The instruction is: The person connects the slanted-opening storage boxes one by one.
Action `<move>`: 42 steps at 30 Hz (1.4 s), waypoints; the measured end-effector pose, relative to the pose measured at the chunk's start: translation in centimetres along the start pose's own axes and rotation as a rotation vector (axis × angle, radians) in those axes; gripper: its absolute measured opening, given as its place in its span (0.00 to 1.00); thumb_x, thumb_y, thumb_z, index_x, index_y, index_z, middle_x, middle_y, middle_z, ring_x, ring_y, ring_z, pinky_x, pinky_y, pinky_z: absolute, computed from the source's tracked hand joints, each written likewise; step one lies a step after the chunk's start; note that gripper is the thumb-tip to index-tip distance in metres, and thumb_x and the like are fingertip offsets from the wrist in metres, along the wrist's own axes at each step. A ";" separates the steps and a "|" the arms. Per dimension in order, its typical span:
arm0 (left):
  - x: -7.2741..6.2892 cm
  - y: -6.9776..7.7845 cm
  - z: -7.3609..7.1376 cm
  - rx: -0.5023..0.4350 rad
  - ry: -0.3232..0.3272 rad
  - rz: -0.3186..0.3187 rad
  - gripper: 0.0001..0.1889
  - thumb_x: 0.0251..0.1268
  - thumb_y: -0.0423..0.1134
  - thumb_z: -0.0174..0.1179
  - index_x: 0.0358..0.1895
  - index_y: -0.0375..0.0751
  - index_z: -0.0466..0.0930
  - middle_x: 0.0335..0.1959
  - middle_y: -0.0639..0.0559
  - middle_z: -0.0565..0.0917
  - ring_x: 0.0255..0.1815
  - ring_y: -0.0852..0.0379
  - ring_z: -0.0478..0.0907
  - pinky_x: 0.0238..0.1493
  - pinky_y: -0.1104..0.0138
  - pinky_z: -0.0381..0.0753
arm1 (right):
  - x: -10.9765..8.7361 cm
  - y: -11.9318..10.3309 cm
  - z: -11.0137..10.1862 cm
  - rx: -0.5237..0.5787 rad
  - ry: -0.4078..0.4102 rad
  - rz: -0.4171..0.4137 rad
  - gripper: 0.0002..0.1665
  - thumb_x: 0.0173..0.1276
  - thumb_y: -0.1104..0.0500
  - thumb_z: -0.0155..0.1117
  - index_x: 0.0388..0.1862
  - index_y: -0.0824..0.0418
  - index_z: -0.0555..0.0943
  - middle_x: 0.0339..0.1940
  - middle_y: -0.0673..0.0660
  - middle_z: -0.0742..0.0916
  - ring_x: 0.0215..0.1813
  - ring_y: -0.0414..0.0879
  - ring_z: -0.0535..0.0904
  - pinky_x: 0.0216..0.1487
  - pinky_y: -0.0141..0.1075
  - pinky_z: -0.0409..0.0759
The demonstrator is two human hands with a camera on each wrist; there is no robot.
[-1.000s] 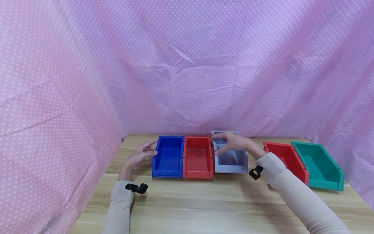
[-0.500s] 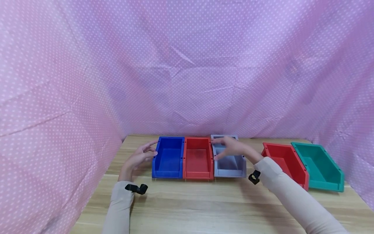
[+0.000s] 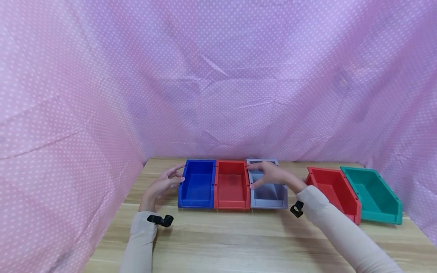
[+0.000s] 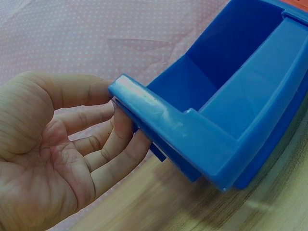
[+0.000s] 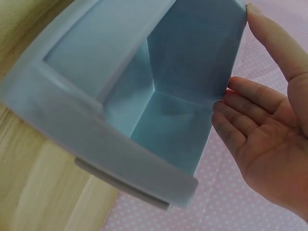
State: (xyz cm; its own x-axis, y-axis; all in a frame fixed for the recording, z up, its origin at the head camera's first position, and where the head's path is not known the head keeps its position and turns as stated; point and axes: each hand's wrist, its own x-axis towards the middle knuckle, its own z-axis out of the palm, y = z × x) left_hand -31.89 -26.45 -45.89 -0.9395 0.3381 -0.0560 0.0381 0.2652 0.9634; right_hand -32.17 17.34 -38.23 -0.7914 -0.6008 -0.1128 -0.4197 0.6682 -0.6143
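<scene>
Side by side stand a blue storage bin, a red storage bin and a grey storage bin. My left hand holds the blue bin at its outer left edge. In the left wrist view, the thumb lies against the bin's rim, with fingers curled below it. My right hand reaches over the grey bin, its thumb and fingertips at the left rim beside the red bin. The right wrist view shows those fingertips on the edge of the grey wall. The hand hides part of the grey bin.
A second red bin and a green bin stand together at an angle on the right, partly behind the right sleeve. The wooden table runs back to a pink dotted cloth.
The grey bin has come down and toward me along with my right hand, and its front now lines up with the red bin. My left hand and the blue bin have stayed put.
</scene>
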 end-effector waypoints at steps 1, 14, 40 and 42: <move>0.0 0.0 0.1 0.007 0.001 -0.001 0.35 0.74 0.37 0.60 0.81 0.49 0.58 0.55 0.41 0.74 0.49 0.55 0.77 0.49 0.66 0.80 | 0.0 0.1 0.0 0.004 -0.002 0.004 0.47 0.57 0.51 0.81 0.73 0.66 0.72 0.75 0.64 0.74 0.76 0.64 0.67 0.71 0.62 0.68; 0.2 -0.5 0.7 0.034 0.027 -0.047 0.34 0.74 0.37 0.60 0.80 0.52 0.60 0.54 0.43 0.75 0.48 0.55 0.77 0.43 0.66 0.76 | 0.0 0.5 0.4 -0.001 -0.015 0.022 0.48 0.56 0.52 0.82 0.72 0.66 0.73 0.75 0.65 0.74 0.75 0.64 0.68 0.71 0.61 0.70; 0.1 0.0 0.3 0.028 0.038 -0.044 0.36 0.73 0.38 0.61 0.81 0.50 0.59 0.53 0.45 0.75 0.48 0.56 0.77 0.45 0.68 0.78 | 0.5 0.7 0.9 0.002 0.002 0.028 0.50 0.54 0.50 0.83 0.73 0.63 0.73 0.76 0.62 0.73 0.76 0.62 0.68 0.71 0.60 0.69; 0.1 0.1 0.2 0.031 0.044 -0.054 0.36 0.73 0.38 0.61 0.81 0.51 0.59 0.53 0.45 0.75 0.48 0.56 0.77 0.45 0.68 0.78 | 0.5 0.6 0.8 0.008 0.000 0.037 0.50 0.55 0.50 0.83 0.73 0.62 0.73 0.77 0.62 0.73 0.77 0.62 0.67 0.72 0.60 0.69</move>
State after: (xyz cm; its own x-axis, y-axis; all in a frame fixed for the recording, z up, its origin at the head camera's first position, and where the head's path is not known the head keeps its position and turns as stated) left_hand -31.93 -26.17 -45.88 -0.9546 0.2822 -0.0956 -0.0036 0.3099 0.9508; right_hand -32.51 17.09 -39.27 -0.8064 -0.5757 -0.1354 -0.3867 0.6864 -0.6159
